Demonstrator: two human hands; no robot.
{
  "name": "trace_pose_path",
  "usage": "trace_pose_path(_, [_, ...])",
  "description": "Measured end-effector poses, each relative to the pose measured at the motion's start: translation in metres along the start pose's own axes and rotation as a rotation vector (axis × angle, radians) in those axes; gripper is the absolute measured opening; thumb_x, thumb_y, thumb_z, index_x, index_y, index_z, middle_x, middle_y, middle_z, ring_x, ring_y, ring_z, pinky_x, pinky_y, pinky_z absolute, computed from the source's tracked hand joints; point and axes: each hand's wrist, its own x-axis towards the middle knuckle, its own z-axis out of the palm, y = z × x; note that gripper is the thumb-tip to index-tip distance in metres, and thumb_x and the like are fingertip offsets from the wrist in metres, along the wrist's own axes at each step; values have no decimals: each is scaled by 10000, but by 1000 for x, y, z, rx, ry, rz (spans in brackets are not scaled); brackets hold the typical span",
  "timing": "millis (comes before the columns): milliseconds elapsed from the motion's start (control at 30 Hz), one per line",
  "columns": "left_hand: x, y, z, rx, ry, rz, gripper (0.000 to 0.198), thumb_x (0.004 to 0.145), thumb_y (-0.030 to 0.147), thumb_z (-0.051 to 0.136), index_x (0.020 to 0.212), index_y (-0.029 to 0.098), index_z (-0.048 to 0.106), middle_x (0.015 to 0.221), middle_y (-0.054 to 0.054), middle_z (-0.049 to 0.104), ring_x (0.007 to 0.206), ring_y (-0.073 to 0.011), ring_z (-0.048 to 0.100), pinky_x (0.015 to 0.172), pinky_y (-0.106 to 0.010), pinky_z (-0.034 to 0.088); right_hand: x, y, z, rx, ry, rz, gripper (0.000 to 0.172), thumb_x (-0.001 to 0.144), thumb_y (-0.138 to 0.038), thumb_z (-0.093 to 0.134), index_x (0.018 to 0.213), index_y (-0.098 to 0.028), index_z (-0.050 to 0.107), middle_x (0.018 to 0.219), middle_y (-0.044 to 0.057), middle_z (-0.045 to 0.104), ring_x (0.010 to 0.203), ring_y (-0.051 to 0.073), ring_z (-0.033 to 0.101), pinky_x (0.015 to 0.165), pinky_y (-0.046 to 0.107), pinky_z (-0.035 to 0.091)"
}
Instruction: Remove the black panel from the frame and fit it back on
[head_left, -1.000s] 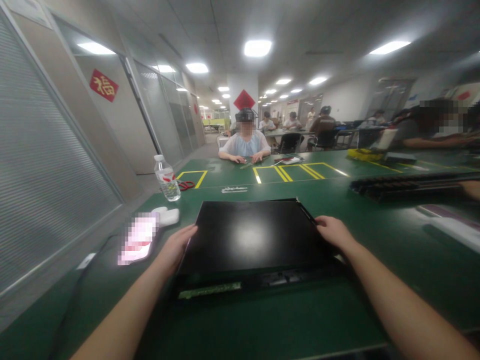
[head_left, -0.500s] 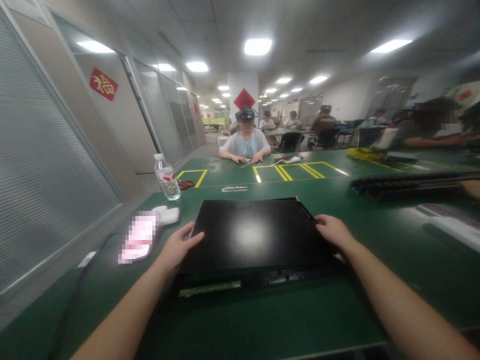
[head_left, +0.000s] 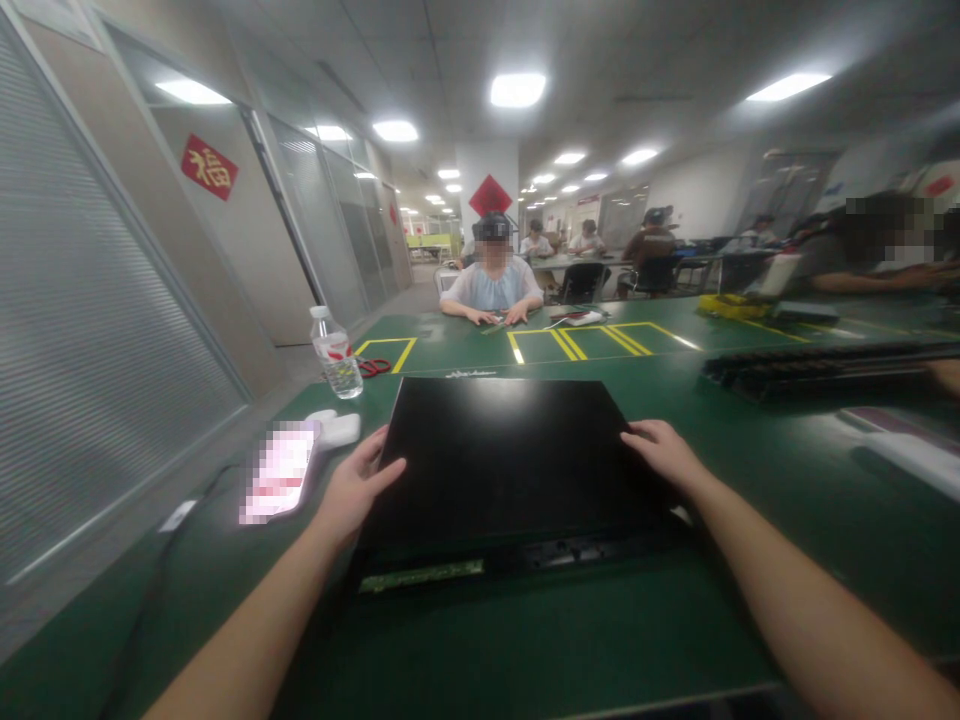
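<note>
A glossy black screen panel (head_left: pixel 502 460) lies in front of me, its far side raised above the green table. My left hand (head_left: pixel 364 485) grips its left edge, thumb on top and fingers curled at the side. At the right edge, my right hand (head_left: pixel 660 452) holds the panel with thumb and fingers closed on it; some fingers are hidden. Under the near side shows a dark strip (head_left: pixel 570 550) with a green circuit board (head_left: pixel 421 576) at its left end. How the panel and strip are joined, I cannot tell.
To the left are a lit phone (head_left: pixel 281 470), a white case (head_left: pixel 341 430), a water bottle (head_left: pixel 336 355) and red-handled scissors (head_left: pixel 375 367). Dark long parts (head_left: pixel 817 368) lie at right, near a white object (head_left: pixel 911 455). A person (head_left: pixel 491 285) sits opposite.
The panel's far edge has risen and now covers the frame corner behind it and part of the small white piece. My right hand has shifted slightly left and up.
</note>
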Motion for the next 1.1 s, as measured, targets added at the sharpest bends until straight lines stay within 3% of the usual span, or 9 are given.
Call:
trace_pose_path(133, [5, -5, -8, -22, 32, -17, 814, 521, 479, 941, 1241, 164, 726, 1342, -144, 698, 1313, -383, 578, 1083, -450, 481, 1, -2, -2, 311, 32, 78, 288, 767, -360, 673, 977, -201, 788, 1233, 109, 696, 1156, 293, 634, 963, 386, 512])
trace_pose_path(333, [11, -4, -16, -58, 145, 6, 699, 514, 502, 931, 1113, 169, 792, 1160, -104, 785, 1245, -384, 631, 1107, -443, 456, -10, -21, -14, 768, -141, 49, 552, 799, -449, 610, 1297, -218, 669, 1190, 87, 739, 1090, 292, 688, 924, 393, 536])
trace_pose_path(433, [8, -3, -13, -110, 115, -11, 676, 523, 480, 931, 1106, 166, 795, 1092, -97, 803, 1194, -381, 663, 1091, -445, 472, -17, -33, -21, 769, -183, 17, 625, 903, -570, 431, 1424, -256, 573, 1245, 75, 718, 1077, 280, 696, 934, 402, 530])
trace_pose_path(600, [6, -1, -11, -153, 91, -25, 675, 535, 452, 929, 1128, 163, 786, 1057, -91, 808, 1139, -368, 694, 1059, -437, 499, -23, -42, -28, 616, -189, 31, 763, 978, -626, 117, 1331, -216, 654, 1079, 121, 754, 1108, 308, 674, 965, 447, 489])
trace_pose_path(867, [12, -8, -17, -119, 136, -71, 635, 510, 466, 927, 1047, 152, 799, 973, -89, 814, 1113, -360, 706, 1000, -418, 533, -29, -43, -30, 600, -268, 92, 744, 950, -627, 215, 1246, -145, 697, 991, 142, 760, 1054, 335, 696, 939, 462, 508])
trace_pose_path(1100, [22, -19, -26, -46, 227, -109, 470, 535, 388, 918, 948, 188, 812, 989, -73, 816, 1156, -338, 692, 1036, -393, 511, -29, -40, -27, 854, -460, 347, 600, 871, -548, 405, 1134, -124, 739, 935, 162, 772, 951, 358, 729, 851, 467, 568])
